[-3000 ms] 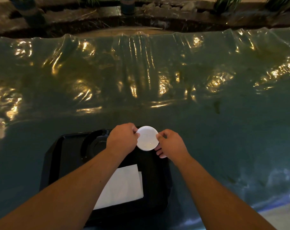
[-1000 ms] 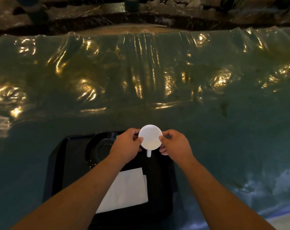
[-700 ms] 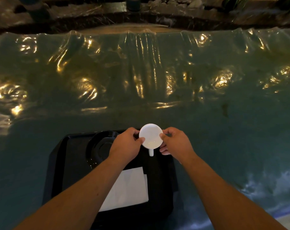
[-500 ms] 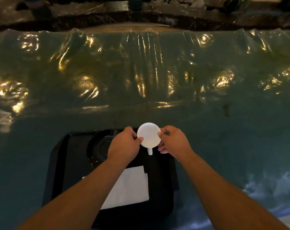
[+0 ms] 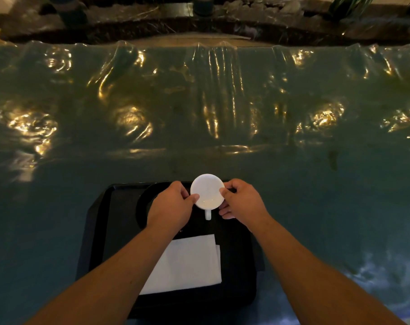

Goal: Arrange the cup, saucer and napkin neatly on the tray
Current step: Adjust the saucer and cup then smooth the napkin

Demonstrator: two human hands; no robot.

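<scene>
A white cup [image 5: 207, 191] sits at the far right of a black tray [image 5: 98, 231], its handle pointing toward me. My left hand [image 5: 172, 205] grips the cup's left side and my right hand [image 5: 240, 202] grips its right side. A black saucer [image 5: 143, 202] lies on the tray's far left, partly hidden under my left hand. A folded white napkin [image 5: 187, 263] lies flat on the near half of the tray, its left part hidden by my left forearm.
The tray rests on a table under wrinkled clear plastic [image 5: 211, 109] that shines with light patches. A dark stone ledge [image 5: 199, 24] with plants runs along the far edge.
The cup has turned between my hands: three seconds ago no handle showed, now the handle points toward me. Both hands stay on the cup in about the same place.
</scene>
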